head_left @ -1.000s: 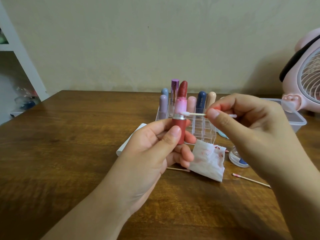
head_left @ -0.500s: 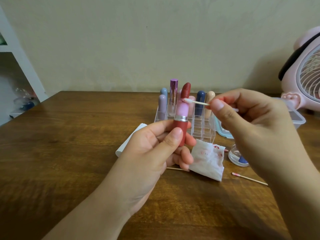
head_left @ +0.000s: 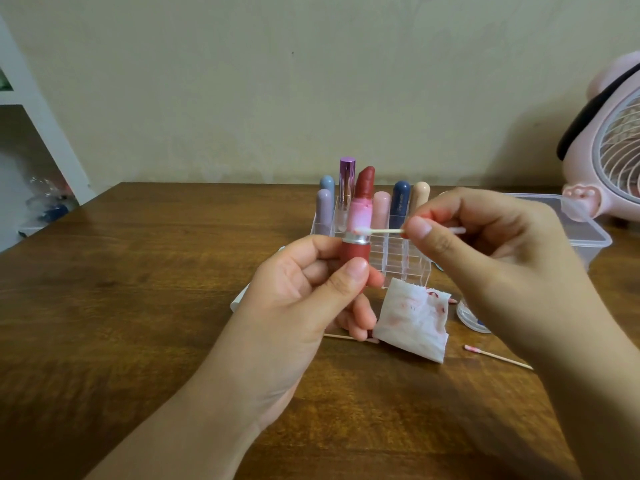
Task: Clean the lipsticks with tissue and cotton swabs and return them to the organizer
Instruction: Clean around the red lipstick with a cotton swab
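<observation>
Navy lipstick tube [head_left: 400, 201] bears unreadable pale script.

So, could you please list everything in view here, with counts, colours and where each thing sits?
Open lipstick: one, red bullet, pink sleeve, red base; held upright before the organizer.
Cotton swab: one, white tip; touching the lipstick's pink sleeve just above the silver collar.
Organizer: one, clear, on the wooden table.
Capped lipsticks: about six, lilac, grey-blue, purple, pink, navy, beige; standing in the organizer.
Tissue: one, white, red-stained; in front of the organizer.
Used swabs: two, pink-tipped; on the table by the tissue.
Plastic box: one, clear, right.
Fan: one, pink, far right.
Left hand: grips the lipstick base.
Right hand: pinches the swab.
</observation>
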